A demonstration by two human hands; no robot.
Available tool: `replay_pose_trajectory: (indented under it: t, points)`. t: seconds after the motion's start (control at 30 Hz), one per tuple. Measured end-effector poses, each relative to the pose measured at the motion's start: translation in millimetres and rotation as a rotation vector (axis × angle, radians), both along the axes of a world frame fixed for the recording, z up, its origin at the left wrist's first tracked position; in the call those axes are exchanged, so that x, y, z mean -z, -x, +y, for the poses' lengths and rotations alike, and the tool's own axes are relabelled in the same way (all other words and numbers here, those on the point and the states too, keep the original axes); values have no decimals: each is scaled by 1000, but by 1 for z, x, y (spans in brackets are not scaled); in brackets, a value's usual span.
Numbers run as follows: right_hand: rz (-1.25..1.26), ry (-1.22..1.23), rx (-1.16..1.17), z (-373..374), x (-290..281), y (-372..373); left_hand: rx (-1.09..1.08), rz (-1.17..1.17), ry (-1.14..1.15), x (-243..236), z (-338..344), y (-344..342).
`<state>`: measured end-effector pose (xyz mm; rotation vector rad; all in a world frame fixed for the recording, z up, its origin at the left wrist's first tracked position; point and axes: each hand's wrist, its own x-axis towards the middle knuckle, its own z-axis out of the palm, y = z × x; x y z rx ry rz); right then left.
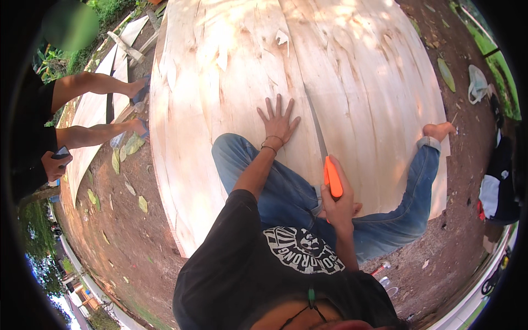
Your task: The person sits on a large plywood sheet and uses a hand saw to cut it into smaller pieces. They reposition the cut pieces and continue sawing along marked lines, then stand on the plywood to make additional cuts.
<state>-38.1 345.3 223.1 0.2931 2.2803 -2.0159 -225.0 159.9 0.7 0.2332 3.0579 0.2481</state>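
My left hand [278,124] lies flat with fingers spread on a large pale sheet of thin wood [209,82] under me, just left of a dark straight line running away from me. My right hand [338,201] grips the orange handle of a saw [333,175]; its narrow grey blade lies along that line and points away from me. I sit on the sheet with my legs in blue jeans, one bare foot near its right edge.
At the left, a person [88,88] stands in sandals holding a phone, beside cut pale wood pieces [88,137] on dirt. Fallen leaves [133,144] dot the ground. At the right are a white plastic bag [477,83] and dark-and-white items [498,181].
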Motion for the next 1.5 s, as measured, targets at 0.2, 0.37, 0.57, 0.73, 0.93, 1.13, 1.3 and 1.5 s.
replay_pose_trajectory:
  t: [0.2, 0.37, 0.57, 0.73, 0.93, 1.13, 1.3, 1.5]
  points:
    - [-18, 99, -106, 2, -3, 6, -9, 20, -33, -2, 0, 1]
    - [-28, 122, -126, -6, -3, 8, 6, -44, -63, -6, -4, -6]
    - [26, 260, -157, -6, -11, 7, 15, -75, -68, -8, -7, -11]
    - [158, 308, -222, 2, -30, 16, 20, -94, 2, -9, -10, -13]
    - [170, 276, -287, 13, -47, 30, 14, -21, -13, -7, -2, -18]
    - [305, 255, -362, 10, -46, 38, 19, 36, 9, -6, -5, -18]
    - [355, 340, -393, 10, -43, 59, -6, 13, -19, -11, 0, -19]
    - [238, 243, -337, 16, -37, 73, -39, 2, -13, -18, 5, -21]
